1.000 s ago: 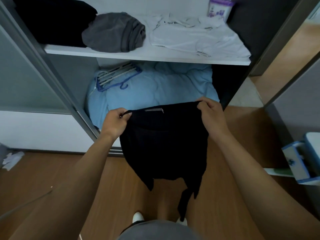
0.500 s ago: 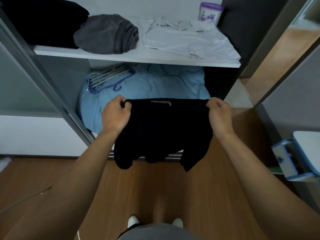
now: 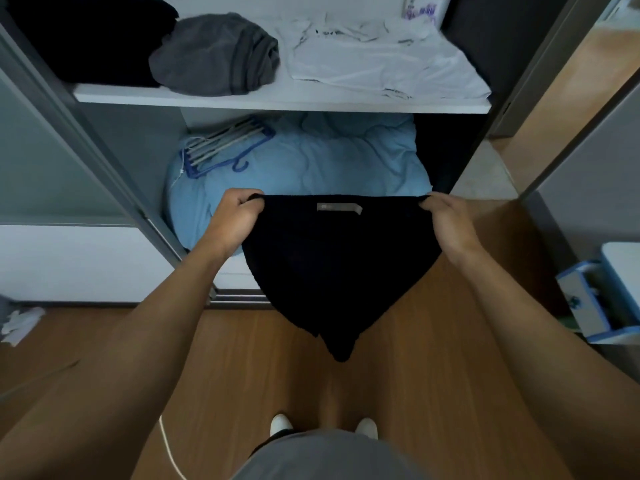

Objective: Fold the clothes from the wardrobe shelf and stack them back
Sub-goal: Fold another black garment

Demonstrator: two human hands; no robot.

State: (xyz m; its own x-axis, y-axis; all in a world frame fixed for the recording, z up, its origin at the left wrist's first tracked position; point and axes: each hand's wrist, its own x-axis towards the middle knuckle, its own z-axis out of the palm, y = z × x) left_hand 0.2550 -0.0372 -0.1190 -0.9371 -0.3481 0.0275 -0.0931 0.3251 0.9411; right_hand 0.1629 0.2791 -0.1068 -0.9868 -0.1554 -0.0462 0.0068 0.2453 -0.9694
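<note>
Floor point(image 3: 433, 375): brown wood.
Shelf point(image 3: 277, 100): white, w/ folded clothes (grey, black, white).
Left hand point(image 3: 235, 216), right hand point(image 3: 446, 220): apart, pinching black garment point(image 3: 332, 271).

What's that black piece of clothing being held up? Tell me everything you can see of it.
The black garment looks like soft, dark knit or cotton fabric, with a small grey label sewn just below its top edge. The left hand and right hand each pinch a top corner, stretching that edge level. The rest hangs free, narrowing to a point above the wooden floor, before the open wardrobe.
</note>
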